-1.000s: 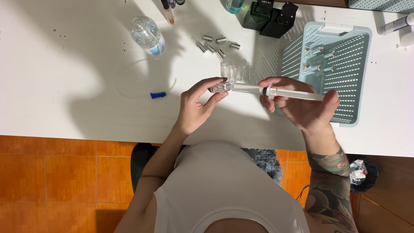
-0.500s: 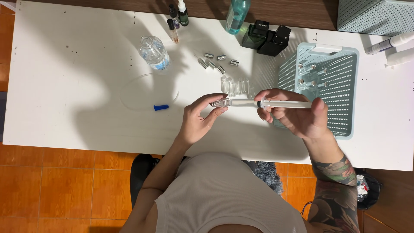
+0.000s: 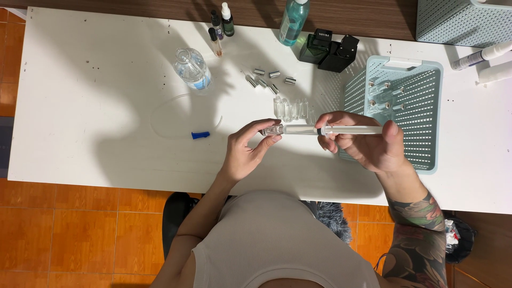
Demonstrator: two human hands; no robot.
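Observation:
My left hand (image 3: pixel 246 152) pinches a small clear glass vial (image 3: pixel 273 129) by its end, above the white table (image 3: pixel 80 149). My right hand (image 3: pixel 368 145) grips a large clear syringe (image 3: pixel 336 129) lying level, thumb on the plunger end, its tip meeting the vial's mouth. Just behind them stand several empty clear vials (image 3: pixel 290 109) in a row. Several small silver caps (image 3: pixel 269 79) lie scattered further back.
A pale blue slotted basket (image 3: pixel 421 101) with more vials sits at the right. A clear water bottle (image 3: pixel 192 68), a thin clear tube with a blue connector (image 3: pixel 200 135), small spray bottles (image 3: pixel 221 24), a teal bottle (image 3: pixel 293 21) and two dark boxes (image 3: pixel 328 49) stand along the back.
The camera view has shifted, so the table sits lower in the frame. Both hands keep the same hold, with the syringe tip still at the vial.

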